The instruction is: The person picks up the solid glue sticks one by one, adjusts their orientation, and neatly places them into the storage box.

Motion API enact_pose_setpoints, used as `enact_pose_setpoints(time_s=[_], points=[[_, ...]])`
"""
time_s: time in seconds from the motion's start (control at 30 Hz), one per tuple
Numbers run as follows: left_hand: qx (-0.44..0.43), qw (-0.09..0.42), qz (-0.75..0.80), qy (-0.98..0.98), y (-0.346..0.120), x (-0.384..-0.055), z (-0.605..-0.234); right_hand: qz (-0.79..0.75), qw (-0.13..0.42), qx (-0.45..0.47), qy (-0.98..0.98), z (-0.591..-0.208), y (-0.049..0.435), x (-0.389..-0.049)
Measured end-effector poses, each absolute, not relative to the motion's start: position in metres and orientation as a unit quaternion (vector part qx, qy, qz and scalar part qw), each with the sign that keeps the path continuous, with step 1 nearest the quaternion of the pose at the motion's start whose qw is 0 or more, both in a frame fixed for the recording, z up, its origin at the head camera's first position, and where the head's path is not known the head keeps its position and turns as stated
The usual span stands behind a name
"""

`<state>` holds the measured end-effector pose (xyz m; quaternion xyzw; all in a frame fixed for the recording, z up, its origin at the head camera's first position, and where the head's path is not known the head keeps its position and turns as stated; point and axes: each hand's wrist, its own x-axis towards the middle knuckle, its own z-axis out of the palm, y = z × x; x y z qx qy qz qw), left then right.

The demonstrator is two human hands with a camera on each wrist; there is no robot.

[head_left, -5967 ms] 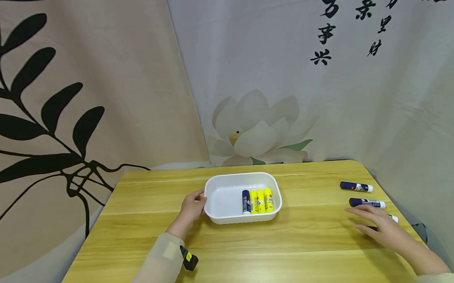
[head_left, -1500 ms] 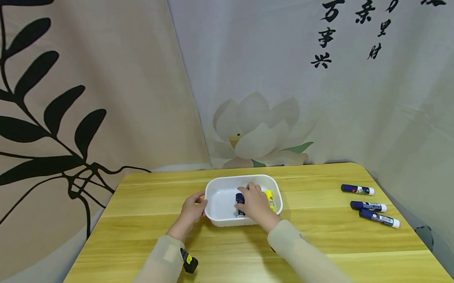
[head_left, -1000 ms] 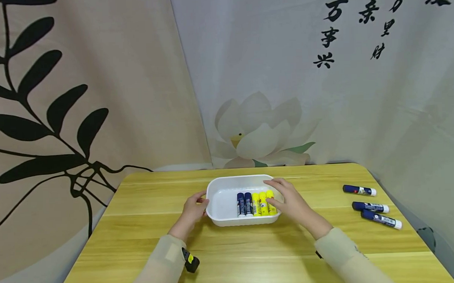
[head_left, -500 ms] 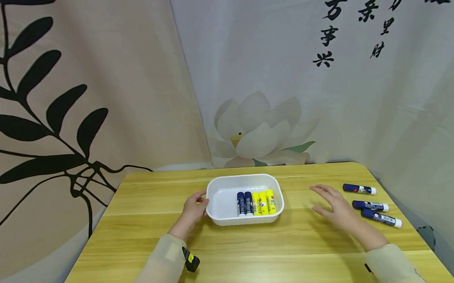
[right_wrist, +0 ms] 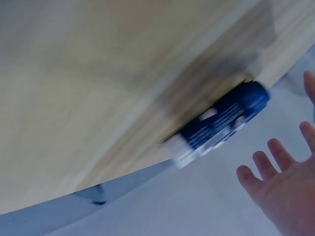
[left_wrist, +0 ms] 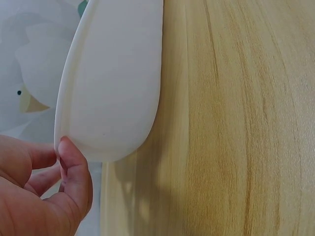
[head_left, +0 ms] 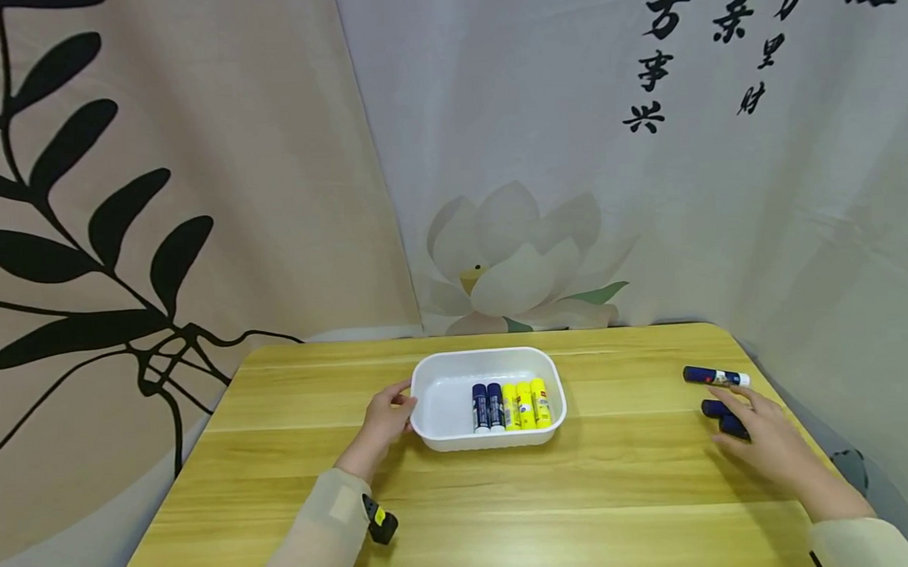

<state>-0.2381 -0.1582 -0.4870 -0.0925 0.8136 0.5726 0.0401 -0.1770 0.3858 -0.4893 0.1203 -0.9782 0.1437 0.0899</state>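
Note:
My left hand (head_left: pixel 387 419) pinches the left rim of a white plastic tray (head_left: pixel 445 444); the left wrist view shows thumb and fingers at the tray edge (left_wrist: pixel 74 113). Inside the tray two dark blue glue sticks (head_left: pixel 480 408) stand in a row beside three yellow glue sticks (head_left: pixel 526 406). At the table's right side my right hand (head_left: pixel 767 439) reaches over two blue glue sticks (head_left: pixel 717 409), partly covering them. Its fingers are spread and hold nothing. In the right wrist view a blurred blue glue stick (right_wrist: pixel 221 118) lies apart from the fingertips.
Another blue glue stick (head_left: pixel 716 376) with a white end lies farther back, near the right edge of the wooden table (head_left: pixel 618 478). Behind the table hangs a curtain (head_left: pixel 532 147) with printed leaves, a flower and writing.
A second blue glue stick has joined the row in the tray. My right hand has let go of it and moved right, back over the loose sticks. My left hand keeps its place.

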Motion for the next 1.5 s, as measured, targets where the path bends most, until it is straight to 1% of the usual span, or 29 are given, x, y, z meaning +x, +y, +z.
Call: enact_pose_setpoints(time_s=[0.23, 0.37, 0.53, 0.77, 1.03, 1.17, 1.4, 1.5], points=[[-0.094, 0.043, 0.573, 0.813, -0.159, -0.239, -0.486, 0.09, 0.021, 0.082, -0.992, -0.494, 0.411, -0.171], [-0.096, 0.044, 0.57, 0.815, -0.159, -0.238, -0.486, 0.073, 0.011, 0.085, -0.994, -0.496, 0.419, -0.17], [-0.097, 0.04, 0.57, 0.815, -0.158, -0.239, -0.487, 0.05, 0.034, 0.11, -0.992, -0.503, 0.424, -0.17], [-0.098, 0.042, 0.568, 0.816, -0.157, -0.238, -0.488, 0.045, 0.125, 0.189, -0.973, -0.515, 0.429, -0.171], [-0.098, 0.04, 0.575, 0.812, -0.158, -0.238, -0.487, 0.052, 0.08, 0.178, -0.979, -0.509, 0.423, -0.171], [-0.093, 0.041, 0.575, 0.812, -0.158, -0.237, -0.485, 0.071, 0.088, 0.171, -0.979, -0.5, 0.41, -0.171], [-0.099, 0.042, 0.574, 0.812, -0.158, -0.237, -0.486, 0.136, 0.124, 0.187, -0.965, -0.48, 0.37, -0.18], [-0.098, 0.042, 0.574, 0.812, -0.158, -0.238, -0.487, 0.153, 0.118, 0.191, -0.962, -0.473, 0.352, -0.183]])
